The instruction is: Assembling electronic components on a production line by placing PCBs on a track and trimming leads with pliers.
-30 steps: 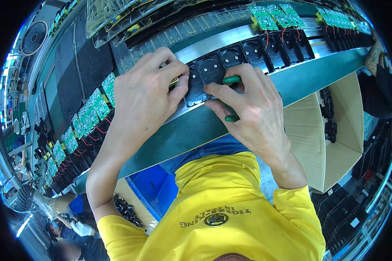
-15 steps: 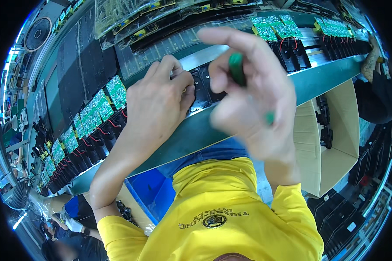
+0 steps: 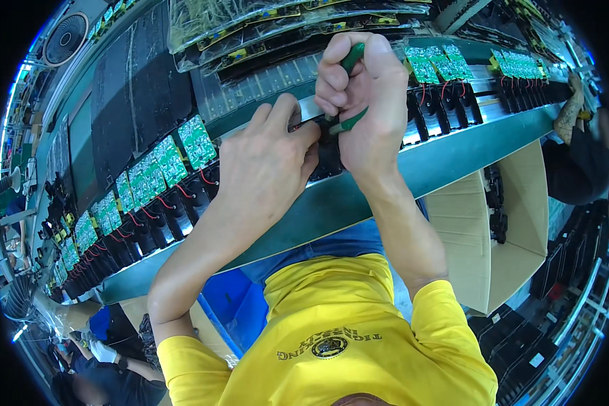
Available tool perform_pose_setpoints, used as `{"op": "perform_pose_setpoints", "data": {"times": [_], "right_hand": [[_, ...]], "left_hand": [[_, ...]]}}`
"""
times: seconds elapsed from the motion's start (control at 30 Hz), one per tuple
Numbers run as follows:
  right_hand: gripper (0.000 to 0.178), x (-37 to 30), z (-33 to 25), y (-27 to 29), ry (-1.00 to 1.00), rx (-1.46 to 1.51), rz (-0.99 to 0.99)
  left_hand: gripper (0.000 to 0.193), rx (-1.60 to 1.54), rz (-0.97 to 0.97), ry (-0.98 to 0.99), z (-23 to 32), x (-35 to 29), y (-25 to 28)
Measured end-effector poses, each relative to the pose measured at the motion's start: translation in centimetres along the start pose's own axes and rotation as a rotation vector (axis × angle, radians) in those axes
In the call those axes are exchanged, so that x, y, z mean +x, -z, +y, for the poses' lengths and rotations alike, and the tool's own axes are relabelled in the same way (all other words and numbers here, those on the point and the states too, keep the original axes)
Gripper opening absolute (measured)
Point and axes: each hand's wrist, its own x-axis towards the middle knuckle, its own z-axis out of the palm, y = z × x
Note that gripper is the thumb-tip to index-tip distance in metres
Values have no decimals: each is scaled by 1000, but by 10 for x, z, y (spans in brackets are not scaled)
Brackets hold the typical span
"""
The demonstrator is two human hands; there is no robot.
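Observation:
My right hand (image 3: 379, 111) is wrapped round green-handled pliers (image 3: 352, 122), one handle under the fingers and the other against the palm. Their metal tip points left, at a black plastic housing (image 3: 329, 161) on the line in front of me. Close beside that tip, my left hand (image 3: 258, 162) is closed, thumb and fingers bent together over the housing. Whatever the left fingers pinch is hidden behind them. To the left of this hand, a green circuit board (image 3: 197, 141) with a red wire rests against another black housing.
Rows of housings with green boards (image 3: 162, 164) run along the green-edged bench (image 3: 304, 210) to both sides. Stacked plastic-wrapped trays (image 3: 250, 51) stand beyond. An open cardboard box (image 3: 457, 237) is at the right, a blue bin (image 3: 237, 304) below. Another person's arm (image 3: 567, 111) reaches in at far right.
My right hand has come down and left, turning the pliers so that their tip meets the housing by my left fingers. The left hand has stayed near the same housing.

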Motion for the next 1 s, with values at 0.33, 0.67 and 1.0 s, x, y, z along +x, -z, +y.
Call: {"op": "perform_pose_setpoints", "data": {"times": [0.33, 0.67, 1.0], "right_hand": [[26, 7, 10, 12, -110, 43, -140], [30, -53, -70, 18, 322, -696, -224], [26, -88, -50, 54, 305, -1640, -459]], "left_hand": [[15, 12, -83, 77, 3, 0, 2], [11, -11, -245, 10, -3, 18, 27], [28, -88, -216, -12, -14, 62, 45]]}}
